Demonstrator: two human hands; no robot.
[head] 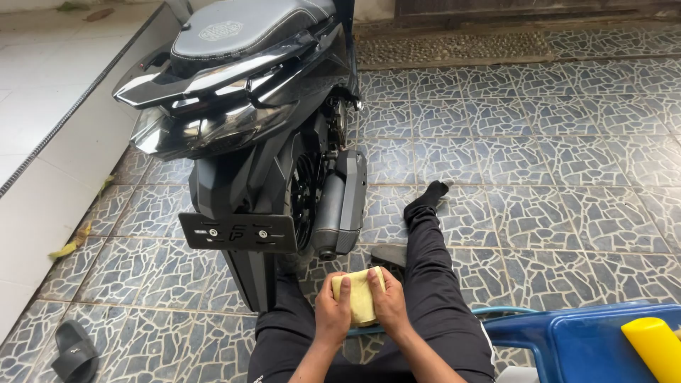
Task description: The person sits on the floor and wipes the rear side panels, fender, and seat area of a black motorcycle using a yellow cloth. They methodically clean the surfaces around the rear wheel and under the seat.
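right now both your hands meet low in the middle of the view, at about six o'clock, over your lap. your left hand (pixel 332 306) and your right hand (pixel 388 301) are closed on a folded yellow cloth (pixel 360 294), thumbs pressed on top and fingers curled behind it, so the cloth sits pinched between the two palms with only its upper edge and centre showing.

you are sitting on the floor (pixel 567 163), which is laid with blue-grey crazed tiles, with your legs in black trousers (pixel 433 284) stretched out towards twelve o'clock. straight ahead of the cloth, at eleven to twelve o'clock, stands the back of a black scooter (pixel 248 128), its grey seat (pixel 241 28) at the top, tail light below it, and the exhaust (pixel 340 206) hanging on the side nearest your right leg. your left leg runs under the rear of the scooter.

at four o'clock, near your right elbow, is a blue plastic tub (pixel 582 340) with a yellow bottle (pixel 656 347) lying against it. at eight o'clock a dark sandal (pixel 71 351) lies on the tiles, well apart from your hands.
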